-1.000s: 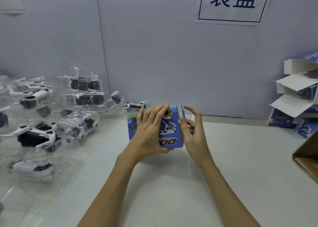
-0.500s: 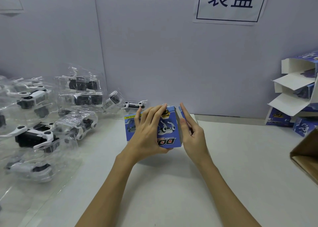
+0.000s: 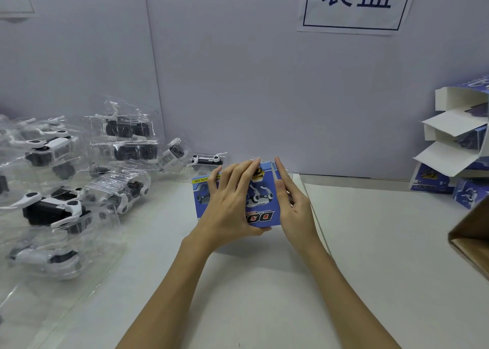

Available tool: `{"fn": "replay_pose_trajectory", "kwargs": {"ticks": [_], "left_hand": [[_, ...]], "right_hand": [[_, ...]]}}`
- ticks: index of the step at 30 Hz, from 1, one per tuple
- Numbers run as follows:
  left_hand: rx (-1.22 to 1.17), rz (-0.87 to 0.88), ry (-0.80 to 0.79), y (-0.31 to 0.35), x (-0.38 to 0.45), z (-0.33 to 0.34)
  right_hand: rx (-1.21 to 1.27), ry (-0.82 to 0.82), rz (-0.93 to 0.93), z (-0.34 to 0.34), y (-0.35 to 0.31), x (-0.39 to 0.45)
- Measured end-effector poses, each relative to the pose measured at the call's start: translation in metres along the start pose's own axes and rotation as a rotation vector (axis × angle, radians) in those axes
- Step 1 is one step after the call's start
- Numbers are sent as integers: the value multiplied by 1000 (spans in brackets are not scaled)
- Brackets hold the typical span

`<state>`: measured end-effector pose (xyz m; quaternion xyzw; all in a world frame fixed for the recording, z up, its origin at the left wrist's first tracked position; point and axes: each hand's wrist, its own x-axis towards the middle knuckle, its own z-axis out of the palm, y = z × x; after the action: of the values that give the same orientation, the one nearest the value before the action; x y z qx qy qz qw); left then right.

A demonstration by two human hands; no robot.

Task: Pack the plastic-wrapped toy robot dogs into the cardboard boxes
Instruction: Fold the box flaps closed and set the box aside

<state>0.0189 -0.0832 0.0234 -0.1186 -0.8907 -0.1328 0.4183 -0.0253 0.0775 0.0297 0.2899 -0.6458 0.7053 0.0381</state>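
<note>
Nearest, two bare forearms reach forward over the white tabletop and meet at a blue cardboard box printed with a robot dog and the upside-down letters "DOG". The left hand lies over the box's printed face with its fingers spread and nearly straight, and its thumb hooks under the near lower edge, so it grips the box. The right hand presses flat against the box's right side, fingers straight and together, pointing away from the person. The box sits at the middle of the tabletop; whether it rests on the surface or is lifted just off it cannot be told.

At the right edge, a brown carton juts into view. Left of the hands, a heap of plastic-wrapped toy robot dogs, black and white in clear bags, spreads across the tabletop back to the wall. Farther right, against the wall, stands a stack of open blue boxes with white flaps sticking out. Behind everything, a pale wall panel carries a white sign with dark blue characters.
</note>
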Motion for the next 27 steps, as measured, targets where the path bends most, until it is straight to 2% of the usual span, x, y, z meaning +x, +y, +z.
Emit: {"fn": "replay_pose_trajectory", "kwargs": {"ticks": [11,17,22,27], "left_hand": [[-13,-12,-5,2,0,2],[32,-2,-22,6,1,2],[30,14,-40,1,2,-6],[-52,-60,-24,-7,2,-16]], "right_hand": [[42,-35,-1,4,2,0],[58,-108,-5,5,4,-3],[166,-177,128,-8,5,0],[27,-139,80,-9,0,0]]}}
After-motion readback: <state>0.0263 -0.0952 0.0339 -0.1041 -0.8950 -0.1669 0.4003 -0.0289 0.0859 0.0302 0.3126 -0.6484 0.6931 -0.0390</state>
